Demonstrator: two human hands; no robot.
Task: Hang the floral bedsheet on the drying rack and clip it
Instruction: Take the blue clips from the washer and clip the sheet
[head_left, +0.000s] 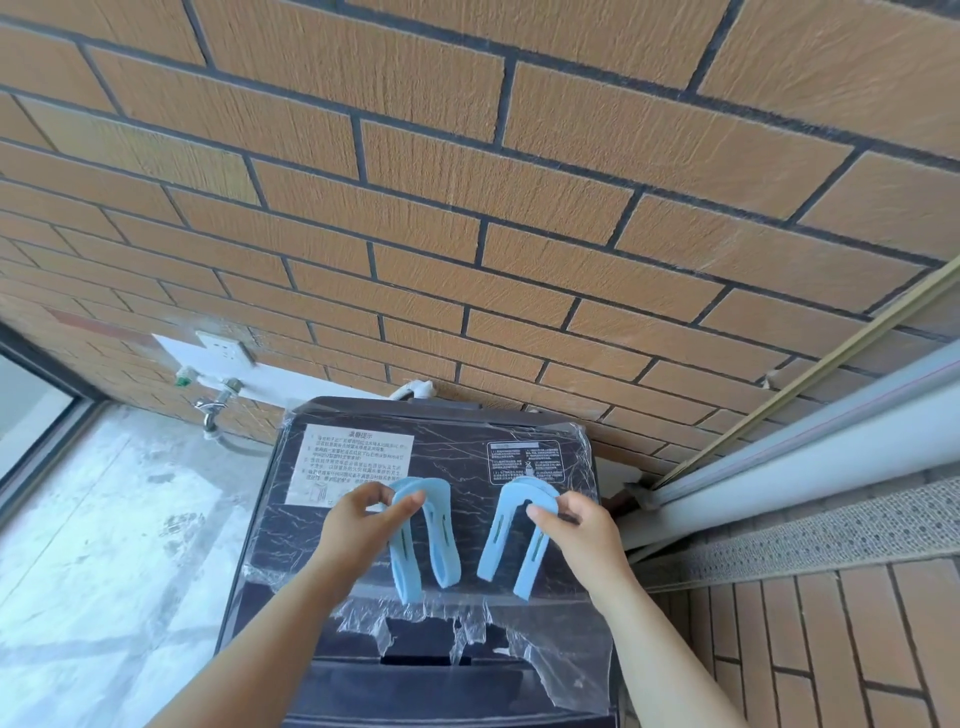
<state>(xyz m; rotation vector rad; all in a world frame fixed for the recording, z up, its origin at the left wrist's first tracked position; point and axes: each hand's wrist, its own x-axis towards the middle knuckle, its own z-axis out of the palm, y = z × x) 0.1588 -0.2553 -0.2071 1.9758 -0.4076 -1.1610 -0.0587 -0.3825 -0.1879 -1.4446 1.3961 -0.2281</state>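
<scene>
Each hand holds one blue clip over the washer (452, 452).
The left hand (363, 512) pinches the left clip (444, 545) near its curved top, and the right hand (576, 525) pinches the right clip (498, 540) the same way (legs point down, the two clips apart). The washer lid under them is dark and covered with film, and it stands against a brick wall (467, 208).

Washer (457, 691) cut off below, label (358, 462) print illegible
</scene>
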